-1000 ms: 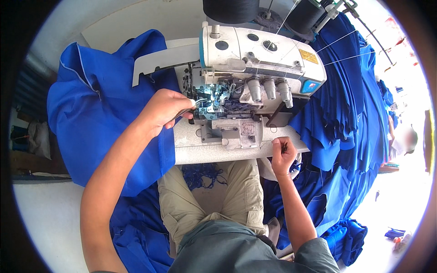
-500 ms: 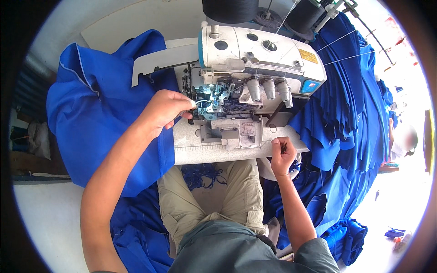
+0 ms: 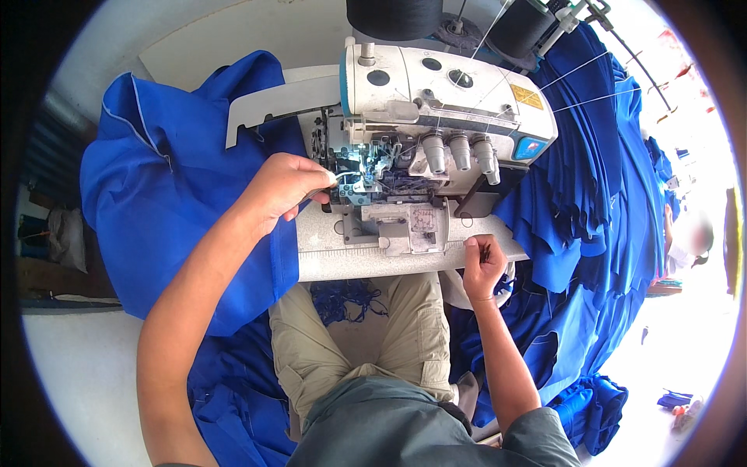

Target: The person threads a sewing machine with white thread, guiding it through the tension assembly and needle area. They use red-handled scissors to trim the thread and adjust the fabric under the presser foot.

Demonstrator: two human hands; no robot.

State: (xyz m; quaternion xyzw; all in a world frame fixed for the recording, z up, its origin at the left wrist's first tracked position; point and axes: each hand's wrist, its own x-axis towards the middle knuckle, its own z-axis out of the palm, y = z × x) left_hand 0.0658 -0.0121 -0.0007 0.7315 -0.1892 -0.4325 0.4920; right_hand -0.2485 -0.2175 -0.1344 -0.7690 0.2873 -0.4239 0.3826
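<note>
My left hand (image 3: 299, 184) is closed on thin tweezers (image 3: 340, 177), their curved tips at the needle area at the left end of a white overlock sewing machine (image 3: 424, 78), where a bluish light falls on the metal parts. My right hand (image 3: 484, 265) is closed on a small dark thing I cannot make out, near the front right of the speckled machine table (image 3: 342, 268). Three thread tension knobs (image 3: 461, 148) stand on the machine's front. A draped blue cloth (image 3: 156, 210) lies just left of my left hand and forearm.
Dark thread cones (image 3: 393, 15) stand behind the machine. A big pile of blue cut pieces (image 3: 576, 171) fills the right side, more blue bundles (image 3: 587, 416) lie lower right. A person (image 3: 689, 241) is at the far right in bright light. My legs are under the table.
</note>
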